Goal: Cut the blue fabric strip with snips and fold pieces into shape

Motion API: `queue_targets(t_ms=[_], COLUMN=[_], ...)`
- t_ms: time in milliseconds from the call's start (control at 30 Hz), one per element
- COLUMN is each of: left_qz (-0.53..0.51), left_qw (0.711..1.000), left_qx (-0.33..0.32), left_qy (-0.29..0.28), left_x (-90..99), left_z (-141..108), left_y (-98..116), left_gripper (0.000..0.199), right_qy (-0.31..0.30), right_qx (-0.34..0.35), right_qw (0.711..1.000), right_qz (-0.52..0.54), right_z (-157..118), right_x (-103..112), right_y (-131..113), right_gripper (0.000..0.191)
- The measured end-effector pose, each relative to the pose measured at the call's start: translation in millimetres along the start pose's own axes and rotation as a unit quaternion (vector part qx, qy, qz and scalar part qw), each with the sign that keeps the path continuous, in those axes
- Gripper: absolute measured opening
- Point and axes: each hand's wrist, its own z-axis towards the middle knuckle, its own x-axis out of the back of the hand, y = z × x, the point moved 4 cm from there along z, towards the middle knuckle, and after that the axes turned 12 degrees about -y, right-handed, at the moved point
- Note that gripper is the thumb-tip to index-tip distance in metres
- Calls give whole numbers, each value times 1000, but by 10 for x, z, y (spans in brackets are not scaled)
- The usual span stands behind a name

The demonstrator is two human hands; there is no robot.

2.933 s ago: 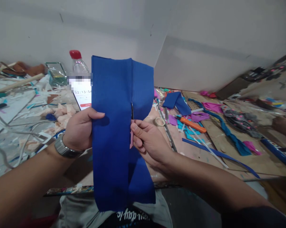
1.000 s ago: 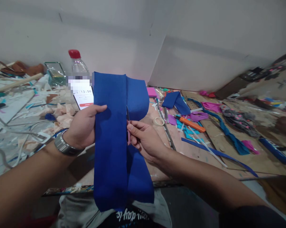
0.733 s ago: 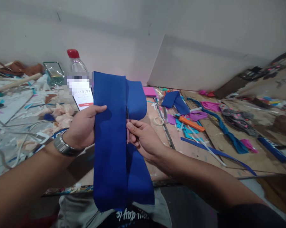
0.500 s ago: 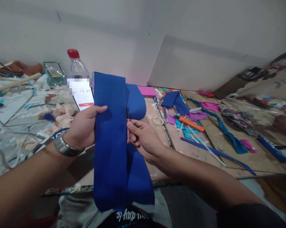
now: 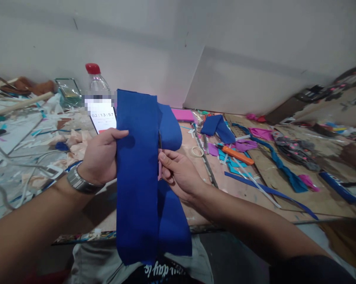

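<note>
A long folded strip of blue fabric hangs upright in front of me, its lower end over my lap. My left hand grips its left edge, thumb on the front face and the other fingers hidden behind. At the strip's right edge, my right hand is closed around pink-handled scissors, their dark blades upward against the cloth and partly hidden. More of the blue fabric curves behind the right edge, above and below this hand.
A phone with a running timer leans by a red-capped bottle behind my left hand. Scraps and cables cover the left side. To the right lie an orange cutter knife, a tape ring, a folded blue piece and a blue strip.
My left thumb has shifted slightly left on the fabric. The right hand keeps its hold on the scissors at the edge, with almost no visible movement.
</note>
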Motion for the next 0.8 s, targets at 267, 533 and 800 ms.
queue_targets(t_ms=[267, 533, 800], left_qz=[33, 15, -18], left_qw=[999, 1000, 1000], left_qx=[18, 13, 11], left_qy=[-4, 9, 3], left_x=[-28, -108, -67], left_z=[-3, -38, -19], left_y=[26, 0, -18], left_gripper=[41, 40, 36], right_qy=[-18, -19, -10], right_qx=[4, 12, 17], right_qw=[1000, 999, 999], right_qz=[-11, -29, -36], right_z=[4, 56, 54], right_x=[-26, -9, 5], right_y=[-35, -105, -107], right_gripper=[38, 39, 37])
